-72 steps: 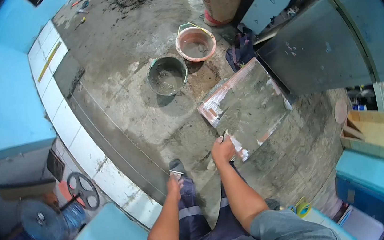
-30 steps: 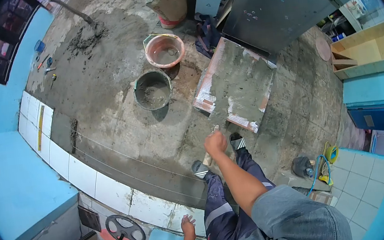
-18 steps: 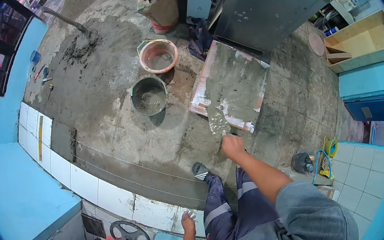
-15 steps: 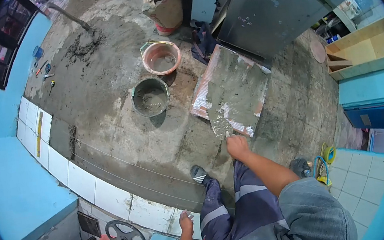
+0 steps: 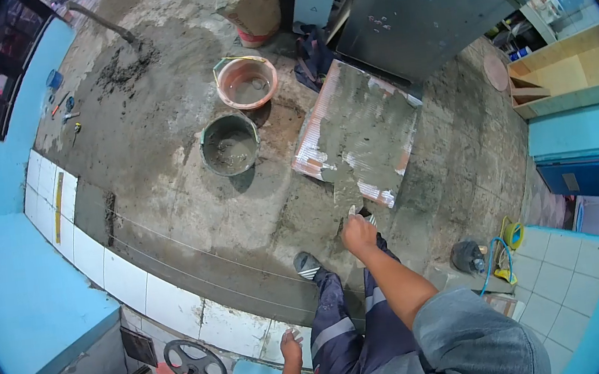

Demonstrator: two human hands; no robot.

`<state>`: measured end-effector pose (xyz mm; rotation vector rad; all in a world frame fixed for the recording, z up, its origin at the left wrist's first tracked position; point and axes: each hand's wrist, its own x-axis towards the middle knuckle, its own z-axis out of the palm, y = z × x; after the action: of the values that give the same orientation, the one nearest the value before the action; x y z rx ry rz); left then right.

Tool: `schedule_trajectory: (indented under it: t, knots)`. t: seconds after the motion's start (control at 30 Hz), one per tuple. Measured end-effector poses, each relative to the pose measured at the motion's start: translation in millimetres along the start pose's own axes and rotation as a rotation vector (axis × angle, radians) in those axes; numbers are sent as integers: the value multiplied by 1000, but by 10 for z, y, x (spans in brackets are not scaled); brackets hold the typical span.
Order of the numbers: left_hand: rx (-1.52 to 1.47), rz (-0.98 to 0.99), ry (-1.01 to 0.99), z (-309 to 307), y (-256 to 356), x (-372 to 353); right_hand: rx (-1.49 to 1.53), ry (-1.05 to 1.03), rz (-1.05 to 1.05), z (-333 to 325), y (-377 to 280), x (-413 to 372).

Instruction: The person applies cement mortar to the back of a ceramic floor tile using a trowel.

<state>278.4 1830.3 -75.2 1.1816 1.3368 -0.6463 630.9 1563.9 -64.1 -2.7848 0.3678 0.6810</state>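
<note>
My right hand (image 5: 358, 232) is closed round the handle of a trowel. The mortar-smeared trowel blade (image 5: 347, 195) reaches to the near edge of a tile (image 5: 310, 149), which has a ribbed, whitish-orange back. Grey mortar (image 5: 370, 127) covers most of that back in an uneven layer. My left hand (image 5: 291, 347) hangs low over the white floor tiles (image 5: 234, 327), its fingers half curled and a little apart, with nothing visible in them.
A dark bucket (image 5: 230, 147) and an orange bucket (image 5: 247, 82) stand left of the tile. Two strings (image 5: 196, 254) run beside the white tile row. A refrigerator (image 5: 406, 23) is behind. A mortar heap (image 5: 127, 70) with a long handle lies far left.
My right foot has come forward, close to the tile's near edge. My right hand and trowel have shifted slightly left. My left hand has hardly moved.
</note>
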Motion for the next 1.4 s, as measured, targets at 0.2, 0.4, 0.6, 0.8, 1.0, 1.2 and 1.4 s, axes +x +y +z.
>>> schedule_trajectory:
  t: [0.2,0.4,0.6,0.8,1.0,1.2,1.4]
  knots:
    - [51,18,-25,-46,117,-37,-103,-154,-93,-458,572,-313]
    - [34,80,-21,-117,264,35,-60,-26,-108,-1148,423,-163]
    - [126,96,-2,-212,395,49,-87,1,-134,-599,389,295]
    - [123,94,-22,-262,273,111,-132,-50,-98,-827,849,-255]
    - [166,104,-33,-209,128,203,8,64,-250,-948,215,67]
    - [135,108,-23,-117,330,75,27,14,-299,-518,302,211]
    - [114,93,-12,33,293,70,48,-47,-133,-1143,848,82]
